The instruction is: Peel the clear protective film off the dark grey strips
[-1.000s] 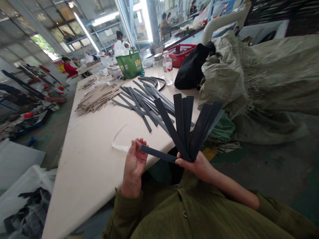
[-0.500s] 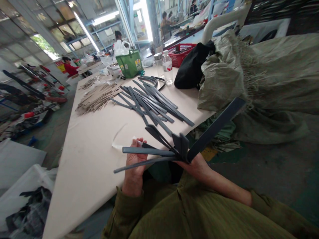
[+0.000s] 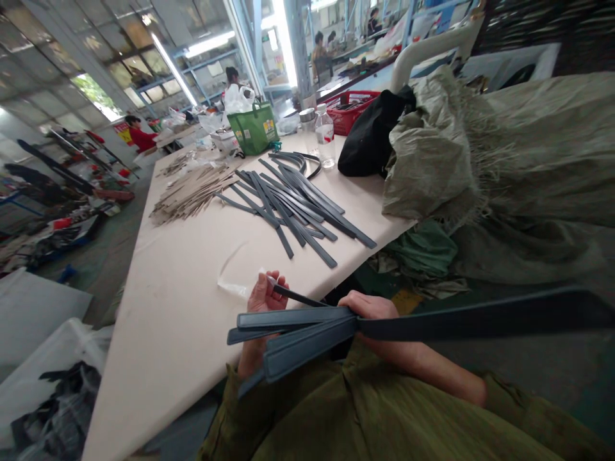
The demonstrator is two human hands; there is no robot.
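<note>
My right hand (image 3: 372,307) is closed round the middle of a bundle of dark grey straps (image 3: 307,326). Their stitched, rounded ends fan out to the left, and a wide dark length runs off to the right. My left hand (image 3: 262,294) pinches the tip of one thinner strap (image 3: 300,296) that leads back to the right hand. A piece of clear plastic film (image 3: 233,285) is by the left fingertips; whether they hold it too, I cannot tell. The straps cover part of the left hand and wrist. Further up the table lies a loose pile of similar straps (image 3: 288,198).
The pale table (image 3: 158,307) also bears a heap of brown strips (image 3: 189,192), a green bag (image 3: 252,128), bottles (image 3: 325,137), a red basket (image 3: 348,109) and a black bag (image 3: 368,141). Woven sacks (image 3: 432,153) crowd the right side. Several people sit further back.
The bundle has turned in my right hand: ends that stuck upward now lie to the left, and the long length swung down to the right. My left hand stays near the film.
</note>
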